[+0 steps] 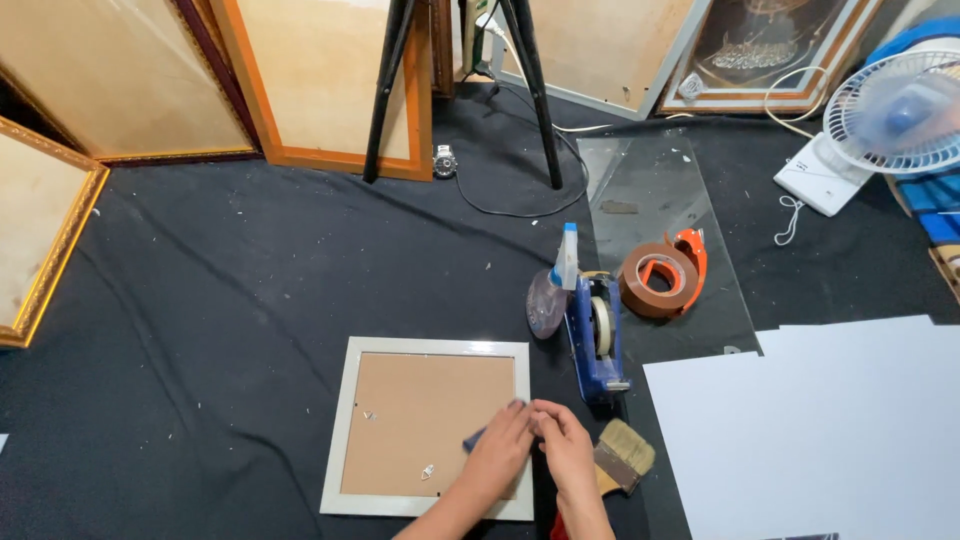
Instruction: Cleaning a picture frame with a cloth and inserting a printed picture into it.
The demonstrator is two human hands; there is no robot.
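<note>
Black cloth is spread over the whole floor, and large wooden frames are leaned along its far edge, with tripod legs planted in front of them. White sheets are laid at the right, and a pane of glass is set beyond them, near a small white fan. A square white picture frame is laid face down on the cloth, its brown backing board turned up. Just right of it a blue tape dispenser is stood, with a roll of brown tape in an orange holder behind it. A wide paintbrush is left beside the right hand. The left hand is rested on the frame's right edge, its fingers curled onto a small dark object whose kind cannot be told. The right hand's fingertips are brought together against the left hand's; whether anything is pinched there cannot be told.
</note>
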